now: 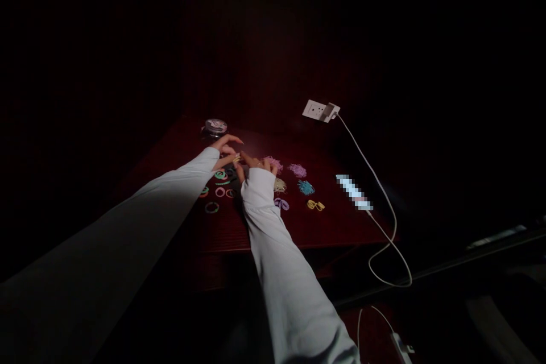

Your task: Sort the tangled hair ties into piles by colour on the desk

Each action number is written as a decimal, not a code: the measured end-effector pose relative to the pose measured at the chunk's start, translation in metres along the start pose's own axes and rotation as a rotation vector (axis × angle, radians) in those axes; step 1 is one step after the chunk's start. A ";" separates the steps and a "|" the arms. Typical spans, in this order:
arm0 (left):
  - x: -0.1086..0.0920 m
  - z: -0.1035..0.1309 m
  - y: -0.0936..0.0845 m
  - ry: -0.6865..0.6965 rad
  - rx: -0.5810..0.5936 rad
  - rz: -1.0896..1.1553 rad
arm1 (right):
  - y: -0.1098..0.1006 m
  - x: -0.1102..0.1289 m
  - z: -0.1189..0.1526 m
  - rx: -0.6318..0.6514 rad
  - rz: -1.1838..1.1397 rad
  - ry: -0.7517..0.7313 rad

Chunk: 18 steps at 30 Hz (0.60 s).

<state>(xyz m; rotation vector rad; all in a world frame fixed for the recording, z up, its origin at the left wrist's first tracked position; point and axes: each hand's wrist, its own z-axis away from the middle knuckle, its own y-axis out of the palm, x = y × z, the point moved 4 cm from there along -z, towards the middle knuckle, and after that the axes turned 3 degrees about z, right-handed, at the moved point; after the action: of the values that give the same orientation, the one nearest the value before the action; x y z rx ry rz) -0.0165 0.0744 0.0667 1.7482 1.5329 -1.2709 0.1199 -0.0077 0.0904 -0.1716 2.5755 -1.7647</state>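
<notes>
Both hands meet over the dark red table, fingertips close together at a small yellowish item. My left hand pinches it between thumb and a finger, with another finger stretched outward. My right hand has its fingers bent against the same item; what it grips is too small to make out. Around them lie coloured rings, among them a pink one and a dark one, and piles of small bands: pink, purple, pale and teal.
A round clear container stands at the back left. Yellow rings and purple rings lie near the front. A phone is at the right, its white cable running to a wall socket.
</notes>
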 end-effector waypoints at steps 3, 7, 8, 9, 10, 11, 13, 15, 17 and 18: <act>-0.004 0.000 0.003 -0.015 -0.029 0.117 | 0.002 -0.001 -0.005 -0.014 -0.005 -0.064; -0.007 0.005 0.007 -0.056 -0.051 0.199 | -0.007 0.000 -0.001 -0.091 -0.075 -0.146; -0.007 0.005 0.006 -0.064 -0.055 0.203 | -0.011 -0.001 0.002 -0.101 -0.072 -0.135; -0.006 0.006 0.004 -0.064 -0.063 0.200 | -0.015 -0.002 0.005 -0.111 -0.064 -0.115; -0.006 0.005 0.001 -0.058 -0.079 0.191 | -0.020 -0.005 0.009 -0.124 -0.058 -0.092; -0.005 0.004 -0.003 -0.052 -0.106 0.176 | -0.025 -0.010 0.014 -0.148 -0.057 -0.069; -0.003 -0.001 -0.014 -0.050 -0.188 0.144 | -0.035 -0.029 0.026 -0.230 -0.060 -0.021; -0.001 -0.007 -0.028 -0.047 -0.323 0.128 | -0.044 -0.064 0.041 -0.325 -0.041 0.050; 0.000 -0.011 -0.041 -0.024 -0.493 0.120 | -0.047 -0.112 0.054 -0.345 0.023 0.175; 0.000 -0.011 -0.047 -0.009 -0.572 0.118 | -0.046 -0.138 0.061 -0.330 0.055 0.242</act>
<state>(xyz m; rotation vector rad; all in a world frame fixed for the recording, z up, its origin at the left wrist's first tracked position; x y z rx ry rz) -0.0576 0.0958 0.0815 1.4252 1.5626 -0.6843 0.2651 -0.0675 0.1045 0.1176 2.9955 -1.4097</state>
